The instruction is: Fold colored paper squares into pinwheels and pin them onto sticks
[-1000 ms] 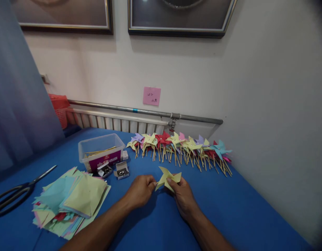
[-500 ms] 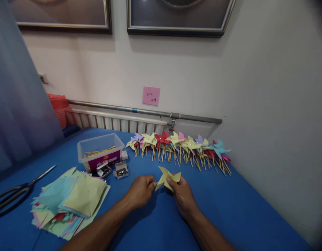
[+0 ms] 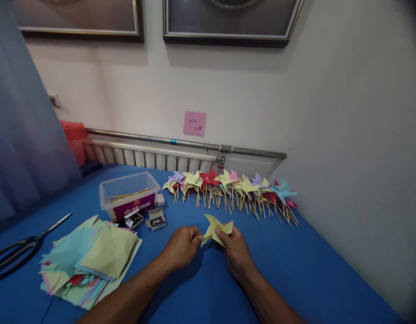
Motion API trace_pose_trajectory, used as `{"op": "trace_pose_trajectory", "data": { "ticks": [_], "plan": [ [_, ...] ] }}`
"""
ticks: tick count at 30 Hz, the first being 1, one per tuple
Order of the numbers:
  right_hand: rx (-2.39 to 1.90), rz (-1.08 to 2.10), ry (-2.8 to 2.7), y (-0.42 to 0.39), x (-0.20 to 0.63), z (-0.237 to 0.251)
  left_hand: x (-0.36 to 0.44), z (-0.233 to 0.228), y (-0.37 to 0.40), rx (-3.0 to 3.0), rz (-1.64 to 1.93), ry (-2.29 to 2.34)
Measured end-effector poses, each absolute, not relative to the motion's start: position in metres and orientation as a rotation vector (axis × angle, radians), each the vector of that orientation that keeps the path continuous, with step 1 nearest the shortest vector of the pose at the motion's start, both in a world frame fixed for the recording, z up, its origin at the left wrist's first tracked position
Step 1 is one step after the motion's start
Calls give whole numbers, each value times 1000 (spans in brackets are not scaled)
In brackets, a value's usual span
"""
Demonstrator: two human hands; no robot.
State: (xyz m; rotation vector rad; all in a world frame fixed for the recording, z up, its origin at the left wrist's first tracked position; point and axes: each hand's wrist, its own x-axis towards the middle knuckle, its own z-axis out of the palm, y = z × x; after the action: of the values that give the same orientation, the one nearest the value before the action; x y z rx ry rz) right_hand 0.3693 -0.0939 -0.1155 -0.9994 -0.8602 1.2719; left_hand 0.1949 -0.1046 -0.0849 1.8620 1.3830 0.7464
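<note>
A pale yellow paper pinwheel (image 3: 213, 229) is held just above the blue tabletop, its folded blades facing up. My right hand (image 3: 238, 254) grips it from the right, the thumb pressed near its centre and the fingers behind it. At the pinwheel's left edge, my left hand (image 3: 183, 245) is closed in a pinch. Whatever lies between those fingertips is too small and covered to name. Left of my left forearm lies a stack of coloured paper squares (image 3: 110, 252). Two small open boxes of metal pins (image 3: 157, 222) (image 3: 134, 219) sit beyond my left hand.
A clear plastic tub (image 3: 130, 184) holds thin wooden sticks. Several finished pinwheels on sticks (image 3: 228, 184) lie in a row along the back. Black-handled scissors (image 3: 32, 243) rest at far left. Behind the table are a metal pipe (image 3: 143, 138), a radiator and a red basket (image 3: 76, 148).
Almost nothing differs. The view has shifted very slightly, and both hands keep their places at the yellow pinwheel.
</note>
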Motion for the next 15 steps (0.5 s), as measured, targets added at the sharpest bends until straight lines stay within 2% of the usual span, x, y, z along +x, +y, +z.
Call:
{"op": "trace_pose_trajectory", "data": {
  "ticks": [15],
  "plan": [
    [-1007,1302,-839,-93,370,-115,196,-88,-105,1847,775,1361]
  ]
}}
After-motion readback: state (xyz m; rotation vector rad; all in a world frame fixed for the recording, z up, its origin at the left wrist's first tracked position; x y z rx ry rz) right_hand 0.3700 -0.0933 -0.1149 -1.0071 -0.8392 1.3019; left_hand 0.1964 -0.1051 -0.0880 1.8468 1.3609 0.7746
